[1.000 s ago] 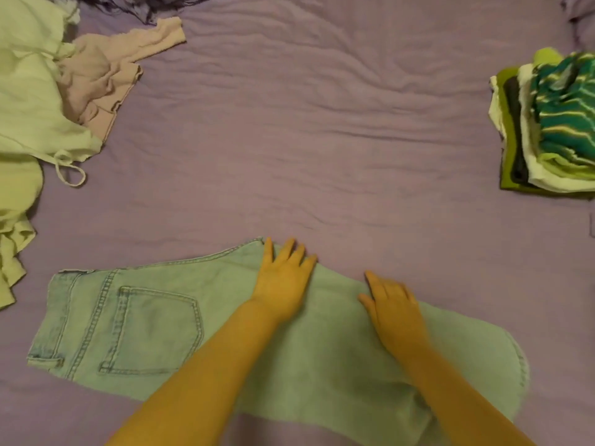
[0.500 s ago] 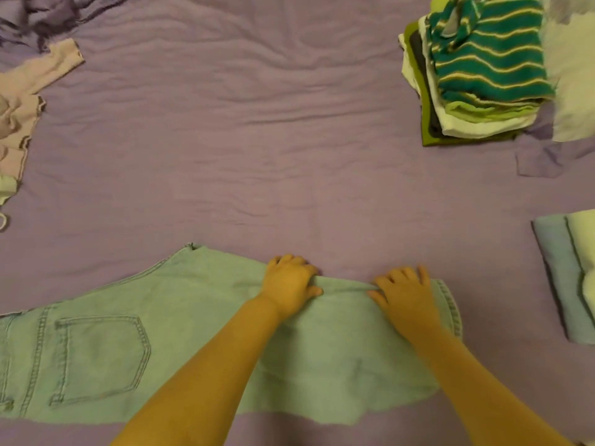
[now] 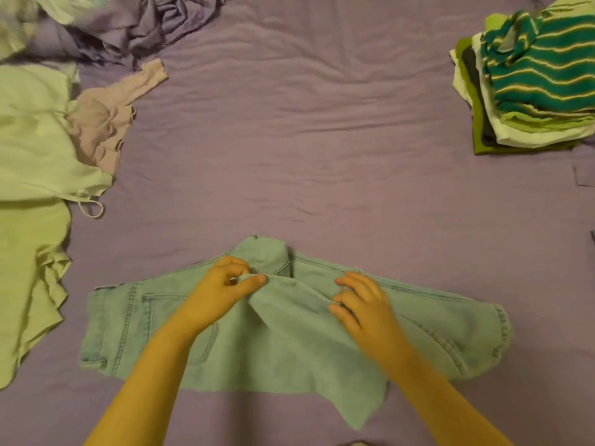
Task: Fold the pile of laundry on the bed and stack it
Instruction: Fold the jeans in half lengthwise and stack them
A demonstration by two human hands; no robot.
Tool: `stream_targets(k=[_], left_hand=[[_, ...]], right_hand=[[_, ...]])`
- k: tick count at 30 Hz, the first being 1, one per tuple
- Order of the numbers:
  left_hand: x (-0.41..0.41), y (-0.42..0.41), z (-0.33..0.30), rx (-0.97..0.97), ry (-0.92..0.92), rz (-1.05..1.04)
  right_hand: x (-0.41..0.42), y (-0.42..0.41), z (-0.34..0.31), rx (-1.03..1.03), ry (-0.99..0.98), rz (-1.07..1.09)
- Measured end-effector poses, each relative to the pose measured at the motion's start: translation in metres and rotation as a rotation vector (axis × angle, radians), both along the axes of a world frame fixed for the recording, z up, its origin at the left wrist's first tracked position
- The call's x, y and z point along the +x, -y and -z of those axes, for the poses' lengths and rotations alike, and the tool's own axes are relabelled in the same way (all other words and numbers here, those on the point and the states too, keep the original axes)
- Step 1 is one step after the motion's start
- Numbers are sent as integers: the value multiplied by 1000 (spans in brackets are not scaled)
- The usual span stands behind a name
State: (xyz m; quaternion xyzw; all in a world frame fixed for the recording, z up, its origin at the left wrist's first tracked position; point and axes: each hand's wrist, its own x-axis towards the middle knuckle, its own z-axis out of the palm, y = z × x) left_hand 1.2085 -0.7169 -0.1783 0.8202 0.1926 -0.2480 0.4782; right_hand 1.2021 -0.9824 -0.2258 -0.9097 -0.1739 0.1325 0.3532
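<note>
The pale green garments (image 3: 29, 194) at the left run off the frame edge, so their full shape cannot be read, and the folded stack (image 3: 528, 91) at the far right is likewise cut by the border; motion blur softens both hands, and the right fingertips are hard to separate from the cloth. The left hand (image 3: 225, 291) reaches forward with its thumb and curled fingers pinching a raised fold of the jeans (image 3: 283, 336) near their far edge. The right hand (image 3: 360, 304) lies just beside it, fingers bent and thumb tucked against the same lifted layer, apparently gripping it. The jeans are light blue denim, lying across the near middle of the bed (image 3: 306, 140), with a stitched back pocket showing at the left and a hemmed leg end at the right; one layer peaks up between the hands and a loose corner trails toward the viewer. The bed is covered in a wrinkled mauve sheet. A crumpled pinkish top (image 3: 106, 123) lies beside the green garments, and the stack is topped by a teal knit with wavy pale stripes.
</note>
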Motion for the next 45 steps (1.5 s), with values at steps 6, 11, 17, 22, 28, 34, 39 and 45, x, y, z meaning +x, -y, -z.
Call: stream_targets(k=[6,11,17,22,28,34,39,45], left_hand=[[-21,-72,15,207,82,-268],[-15,-56,33,581,145,132],[28,33,58,539,273,641],[50,89,87,583,222,826],[64,104,104,674,103,943],[78,112,92,673,222,664],[108,121,97,780,207,316],[74,171,120,815,116,540]], right_hand=[[-40,-111,20,109,-178,-93],[-52,-115,52,-219,-271,-493],[-17,-34,38,-177,107,-288],[17,78,51,-519,-57,-48],[17,157,60,-795,-44,-43],[56,171,35,-708,224,8],[132,157,29,-595,160,176],[122,158,56,-667,-111,94]])
